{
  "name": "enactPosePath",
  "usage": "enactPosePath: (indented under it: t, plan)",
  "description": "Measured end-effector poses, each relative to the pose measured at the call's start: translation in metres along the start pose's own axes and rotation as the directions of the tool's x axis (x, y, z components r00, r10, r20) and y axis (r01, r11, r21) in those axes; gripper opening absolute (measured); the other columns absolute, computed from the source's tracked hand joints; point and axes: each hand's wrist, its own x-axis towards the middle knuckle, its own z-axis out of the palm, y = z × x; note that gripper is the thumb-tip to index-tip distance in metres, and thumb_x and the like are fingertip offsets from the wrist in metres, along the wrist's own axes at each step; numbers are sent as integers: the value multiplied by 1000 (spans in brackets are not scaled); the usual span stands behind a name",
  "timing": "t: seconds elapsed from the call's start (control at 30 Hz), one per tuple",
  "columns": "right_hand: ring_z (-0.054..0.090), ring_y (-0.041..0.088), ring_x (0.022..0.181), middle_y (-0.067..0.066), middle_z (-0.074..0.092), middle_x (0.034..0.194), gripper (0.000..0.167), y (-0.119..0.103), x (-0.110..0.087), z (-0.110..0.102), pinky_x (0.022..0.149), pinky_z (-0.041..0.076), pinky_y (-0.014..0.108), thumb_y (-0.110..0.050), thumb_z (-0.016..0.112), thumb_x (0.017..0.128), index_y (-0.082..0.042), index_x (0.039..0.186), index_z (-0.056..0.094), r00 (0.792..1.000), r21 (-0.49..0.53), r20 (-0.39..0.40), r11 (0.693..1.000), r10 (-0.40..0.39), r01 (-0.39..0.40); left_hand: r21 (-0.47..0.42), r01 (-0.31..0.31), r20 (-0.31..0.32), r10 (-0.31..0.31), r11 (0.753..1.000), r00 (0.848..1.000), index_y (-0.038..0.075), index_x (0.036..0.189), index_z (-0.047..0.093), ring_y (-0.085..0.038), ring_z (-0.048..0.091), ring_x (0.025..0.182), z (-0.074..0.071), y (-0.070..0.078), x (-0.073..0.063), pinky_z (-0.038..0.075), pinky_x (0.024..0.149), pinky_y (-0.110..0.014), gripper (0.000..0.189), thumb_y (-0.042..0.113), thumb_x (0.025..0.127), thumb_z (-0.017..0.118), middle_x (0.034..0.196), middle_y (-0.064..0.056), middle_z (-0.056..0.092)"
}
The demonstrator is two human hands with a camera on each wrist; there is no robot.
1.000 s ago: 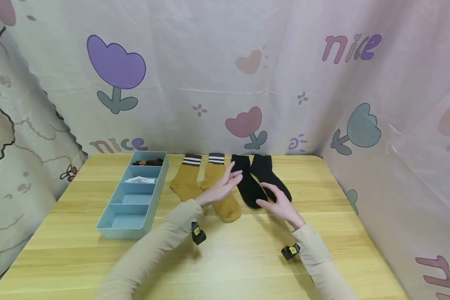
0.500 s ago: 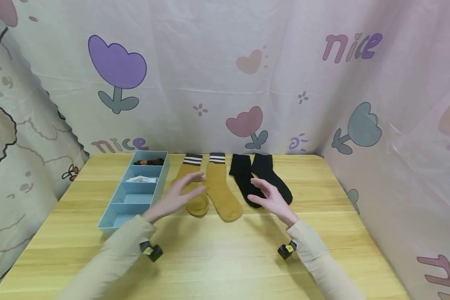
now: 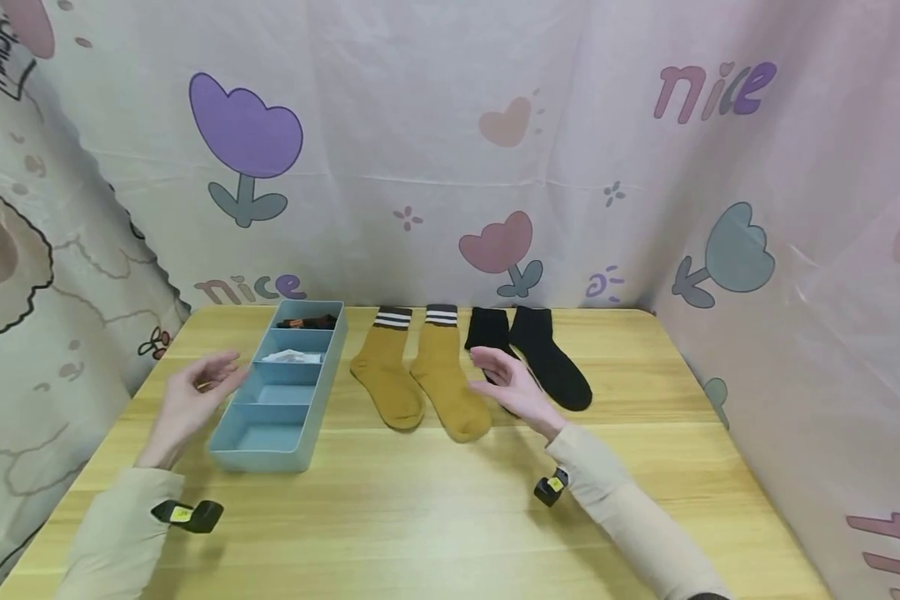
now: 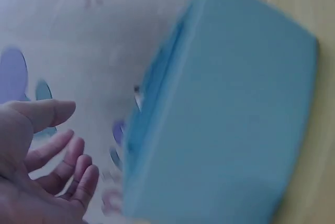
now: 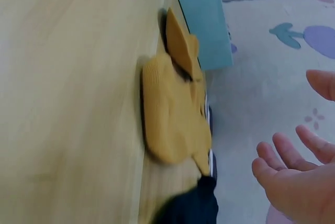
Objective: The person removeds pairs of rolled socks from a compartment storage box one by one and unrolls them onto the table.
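Swinging leftward, the left hand [image 3: 191, 404] has gone from above the yellow socks [image 3: 392, 379], where it was half a second ago, to the left side of the tray [image 3: 266, 462] — near the rim, yet apart from it in the left wrist view. Its fingers are loosely bent, with the thumb held off them, and it grips nothing. The right hand [image 3: 517, 390] has drifted a little from the black socks [image 3: 558, 367] toward the yellow ones; its fingers curve gently, well parted from the thumb, and it too holds nothing. Both pairs lie flat on the table [image 3: 435, 525], right of the tray, toes toward the person, seemingly where they were. A dark bundle [image 3: 307, 322] sits in the tray's farthest compartment, a white item [image 3: 291, 357] in the next. Attention seems to have shifted from the socks — now left untouched — to the tray.
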Motion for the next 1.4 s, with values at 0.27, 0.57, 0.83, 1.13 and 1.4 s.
enactPosePath:
  t: [0.27,0.57,0.83,1.13,1.4]
  plan:
    - [48,46,136,30,53,142,53,-8,28,34,119,36,50,4,65,92,10,141,46,997,78,70,997,-28,22,104,157,69,-164,982,984,-7,127,64,17,55,77,-3,-30,-11,50,65,-14,54,36,94,70,88,34,60]
    - [55,44,130,31,57,138,50,-17,81,97,108,50,34,6,63,92,8,140,49,990,120,130,992,-55,39,72,118,-23,-117,990,993,-10,112,71,11,60,68,-4,-33,-21,51,59,-15,37,21,93,73,75,33,68]
    - [60,41,125,33,59,134,49,-23,124,154,99,52,22,5,66,92,10,138,51,977,149,206,989,-52,22,9,122,-48,-122,992,991,-7,109,74,13,60,72,1,-37,-32,48,63,-12,31,18,92,74,75,37,65]
    - [65,33,122,27,62,135,51,-27,149,196,95,54,21,2,70,91,5,139,52,963,138,270,990,-9,-30,-197,162,-112,-187,967,976,0,105,78,11,65,75,15,-44,-51,50,67,-8,19,9,89,76,80,34,70]
    - [69,24,113,16,70,126,51,-29,164,226,88,56,22,4,73,87,-4,135,58,968,50,230,992,99,-113,-357,150,-123,-206,922,971,-4,106,76,7,67,76,19,-45,-54,51,68,-8,20,4,87,76,84,25,75]
